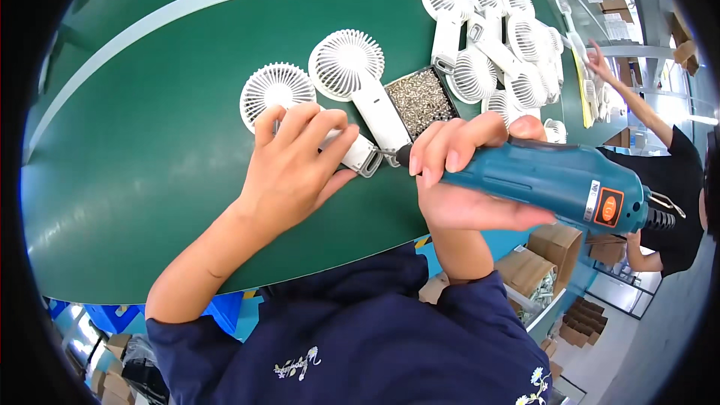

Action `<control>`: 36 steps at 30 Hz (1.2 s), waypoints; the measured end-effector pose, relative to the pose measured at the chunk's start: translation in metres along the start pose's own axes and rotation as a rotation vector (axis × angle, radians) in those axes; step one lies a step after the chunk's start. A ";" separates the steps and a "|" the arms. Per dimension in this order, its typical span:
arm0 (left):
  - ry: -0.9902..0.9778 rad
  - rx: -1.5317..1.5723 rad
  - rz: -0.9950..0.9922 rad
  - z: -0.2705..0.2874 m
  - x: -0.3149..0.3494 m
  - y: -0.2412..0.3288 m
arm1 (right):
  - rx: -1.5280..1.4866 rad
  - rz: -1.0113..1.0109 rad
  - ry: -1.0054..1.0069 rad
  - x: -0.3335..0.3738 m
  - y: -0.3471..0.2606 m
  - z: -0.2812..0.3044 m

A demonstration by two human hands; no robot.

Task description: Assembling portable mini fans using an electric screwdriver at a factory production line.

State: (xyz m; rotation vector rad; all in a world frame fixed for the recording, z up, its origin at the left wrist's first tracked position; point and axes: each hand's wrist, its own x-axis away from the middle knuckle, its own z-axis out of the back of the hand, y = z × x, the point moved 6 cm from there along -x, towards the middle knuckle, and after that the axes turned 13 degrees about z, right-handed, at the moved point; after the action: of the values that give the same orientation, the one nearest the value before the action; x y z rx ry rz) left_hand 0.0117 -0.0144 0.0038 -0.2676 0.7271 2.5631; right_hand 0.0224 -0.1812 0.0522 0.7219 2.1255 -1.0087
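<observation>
My left hand (296, 161) is closed around the handle of a white handheld fan (276, 88), which lies on the green table. In my right hand (465, 172) is a teal electric screwdriver (555, 180), gripped along its body. Its bit points left and meets the end of the fan's handle, or stops very close to it; I cannot tell whether a screw is there. A second white fan (347, 66) lies just beyond, its handle end near the bit. Beside that handle sits a black tray (455, 109) full of small metal screws.
Several more white fans (517, 45) are heaped at the far right of the green table (165, 180). On the right, a person in a black top (660, 180) reaches toward another bench. Cardboard boxes (529, 266) stand on the floor below the table's near edge.
</observation>
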 end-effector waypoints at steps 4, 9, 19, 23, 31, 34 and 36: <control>0.009 0.015 0.003 -0.001 0.000 -0.003 | 0.050 -0.064 -0.070 0.003 0.005 0.003; 0.008 0.023 0.003 -0.002 -0.001 -0.004 | 0.049 -0.077 -0.040 0.007 0.014 0.006; 0.003 0.013 0.008 -0.003 -0.002 -0.002 | 0.023 -0.017 -0.089 0.003 0.002 0.007; 0.023 -0.003 0.005 -0.001 -0.001 0.001 | 0.223 0.144 0.012 -0.027 -0.050 0.032; 0.020 0.011 0.009 -0.005 -0.001 0.009 | 0.332 0.086 0.248 -0.016 -0.028 0.082; 0.008 0.012 0.014 -0.002 -0.002 0.013 | 0.342 0.043 0.244 -0.013 -0.027 0.084; 0.005 0.016 0.008 -0.004 -0.003 0.016 | 0.265 0.057 0.222 -0.011 -0.025 0.082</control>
State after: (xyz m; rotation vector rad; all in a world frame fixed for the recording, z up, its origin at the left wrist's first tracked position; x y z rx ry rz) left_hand 0.0068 -0.0297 0.0090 -0.2668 0.7523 2.5635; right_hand 0.0387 -0.2636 0.0317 1.0604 2.1644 -1.2424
